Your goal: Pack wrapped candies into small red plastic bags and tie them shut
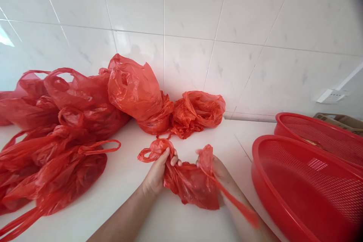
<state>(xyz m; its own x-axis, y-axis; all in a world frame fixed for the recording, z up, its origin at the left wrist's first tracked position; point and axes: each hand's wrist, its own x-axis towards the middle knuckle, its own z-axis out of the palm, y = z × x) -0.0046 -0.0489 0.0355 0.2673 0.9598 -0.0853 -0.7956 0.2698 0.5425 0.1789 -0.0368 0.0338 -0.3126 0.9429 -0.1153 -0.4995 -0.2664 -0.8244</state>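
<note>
A crumpled red plastic bag (194,183) is stretched between my two hands over the white tabletop. My left hand (159,170) is closed round one gathered end, and a looped handle sticks out beyond its thumb. At the other end my right hand (217,166) grips the bunched plastic, which partly hides its fingers. A long red strip hangs from there across my right forearm, its tip blurred. Behind my hands, against the wall, lie a crumpled red bag (198,111) and a fuller, upright red bag (133,90).
Several filled red bags (56,170) are heaped on the left of the white table (127,196). On the right stand two red plastic baskets (283,185) with mesh walls. A cardboard box (340,119) sits behind them. A white tiled wall (190,15) with a socket (330,95) closes off the back.
</note>
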